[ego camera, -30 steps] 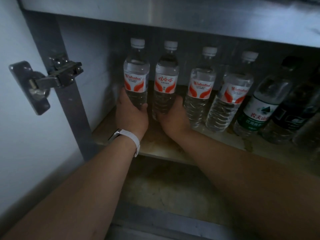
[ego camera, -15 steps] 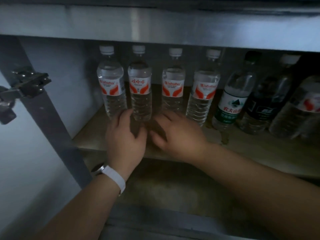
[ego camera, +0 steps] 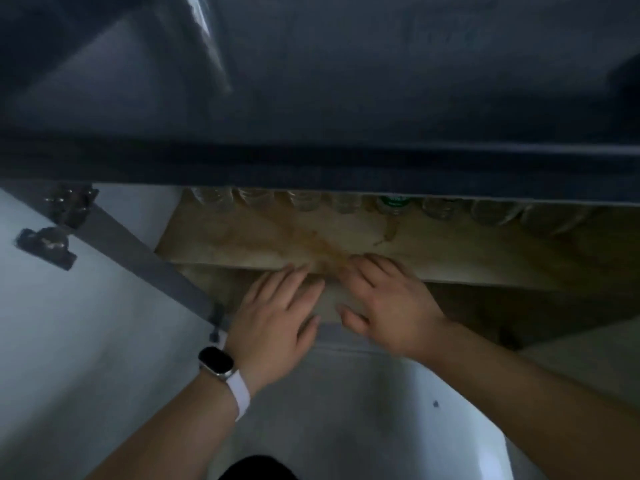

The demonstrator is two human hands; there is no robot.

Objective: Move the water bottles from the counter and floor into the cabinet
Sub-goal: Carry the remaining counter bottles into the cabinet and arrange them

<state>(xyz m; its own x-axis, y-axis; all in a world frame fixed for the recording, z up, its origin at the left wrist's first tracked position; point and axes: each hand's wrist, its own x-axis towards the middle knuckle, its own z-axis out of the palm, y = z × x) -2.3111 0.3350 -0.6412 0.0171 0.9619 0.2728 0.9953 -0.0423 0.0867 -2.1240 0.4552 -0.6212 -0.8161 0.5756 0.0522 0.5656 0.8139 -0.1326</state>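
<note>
While both grips are spread open w/ nothing held, left hand (ego camera: 273,317) & right hand (ego camera: 391,306) are seen just beside the shelf (ego camera: 450,251) edge; bottles (ego camera: 343,204) are lined up at cabinet back, bases only visible.

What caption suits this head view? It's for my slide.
Both empty hands, left and right, hover before the cabinet shelf lined with bottles.

No text, brand or number is readable. The water bottles (ego camera: 346,202) show only their lower parts under the surface (ego camera: 311,161) edge; one green label (ego camera: 393,201) is visible but too blurred to read. The watch (ego camera: 215,361) screen is dark, no digits.
</note>
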